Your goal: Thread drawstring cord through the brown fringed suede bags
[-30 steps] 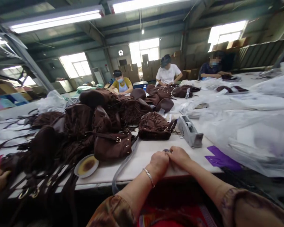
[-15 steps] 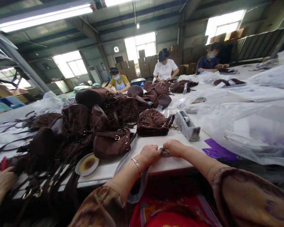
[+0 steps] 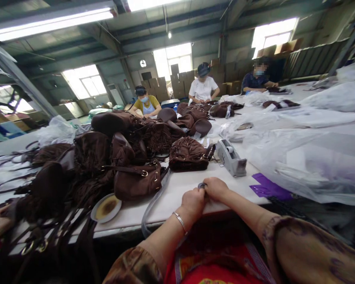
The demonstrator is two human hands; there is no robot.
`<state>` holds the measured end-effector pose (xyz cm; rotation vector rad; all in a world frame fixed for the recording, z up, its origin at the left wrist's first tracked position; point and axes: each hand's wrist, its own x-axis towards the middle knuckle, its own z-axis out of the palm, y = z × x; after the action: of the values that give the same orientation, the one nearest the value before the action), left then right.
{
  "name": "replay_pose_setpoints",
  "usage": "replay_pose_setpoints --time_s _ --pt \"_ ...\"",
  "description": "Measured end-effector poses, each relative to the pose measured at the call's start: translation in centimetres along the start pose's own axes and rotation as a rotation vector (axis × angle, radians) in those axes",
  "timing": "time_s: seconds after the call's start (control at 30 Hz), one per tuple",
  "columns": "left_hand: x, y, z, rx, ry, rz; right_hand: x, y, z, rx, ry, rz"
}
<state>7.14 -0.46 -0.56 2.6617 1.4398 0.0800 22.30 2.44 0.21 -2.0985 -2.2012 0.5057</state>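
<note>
My left hand (image 3: 193, 204) and my right hand (image 3: 216, 189) are closed and pressed together over the front edge of the white table (image 3: 180, 179). A small greyish piece (image 3: 201, 185) shows between the fingers, looking like an end of plastic strip; the rest is hidden. A translucent plastic strip (image 3: 154, 203) curves over the table edge, left of my left hand. Beyond my hands stand a dark brown fringed bag (image 3: 189, 154) and a grey tape dispenser (image 3: 231, 158). Another brown bag (image 3: 137, 181) with a buckled strap lies to the left.
Several brown bags are heaped at left (image 3: 91, 156), their straps hanging off the edge. A dish (image 3: 105, 208) holds something yellowish brown. Clear plastic bags (image 3: 307, 157) and a purple piece (image 3: 269, 186) lie right. A co-worker's hand (image 3: 0, 225) is at far left; several people work across the table.
My hands have come closer together, with the left wrist turned more upright. The strip's loop below my left wrist is out of sight. The co-worker's hand has moved left.
</note>
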Motion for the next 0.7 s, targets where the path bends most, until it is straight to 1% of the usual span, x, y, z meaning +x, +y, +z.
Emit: replay_pose_setpoints --time_s 0.1,0.2,0.27,0.33,0.4,0.47,0.53,0.6,0.7 --pt "-0.6 -1.7 -1.1 0.096 -0.093 0.076 0.2 -0.1 -1.0 -0.024 -0.048 -0.077" --pt "-0.4 -3.3 -2.2 0.163 -0.097 0.188 0.5 0.0 -1.6 -0.035 -0.086 -0.16" --pt "0.1 -3.6 -2.4 0.149 -0.106 0.248 0.7 0.1 -1.7 -0.034 -0.098 -0.188" --pt "0.8 -3.3 -2.3 0.11 -0.118 0.262 0.9 0.2 -1.5 -0.027 -0.077 -0.169" --pt "1.4 -2.5 -1.7 0.081 -0.107 0.214 0.8 0.1 -0.9 -0.012 -0.025 -0.104" --pt "1.7 -1.3 -1.0 0.073 -0.076 0.135 0.6 0.0 -0.1 0.005 0.022 -0.016" --pt "1.7 -0.1 -0.2 0.066 -0.043 0.056 0.3 -0.2 0.7 0.018 0.041 0.051" --pt "1.3 0.7 0.2 0.035 -0.002 -0.02 0.3 -0.3 1.0 0.024 0.039 0.074" --pt "0.0 1.1 0.2 -0.044 0.022 -0.098 0.5 -0.5 0.5 0.019 0.021 0.048"
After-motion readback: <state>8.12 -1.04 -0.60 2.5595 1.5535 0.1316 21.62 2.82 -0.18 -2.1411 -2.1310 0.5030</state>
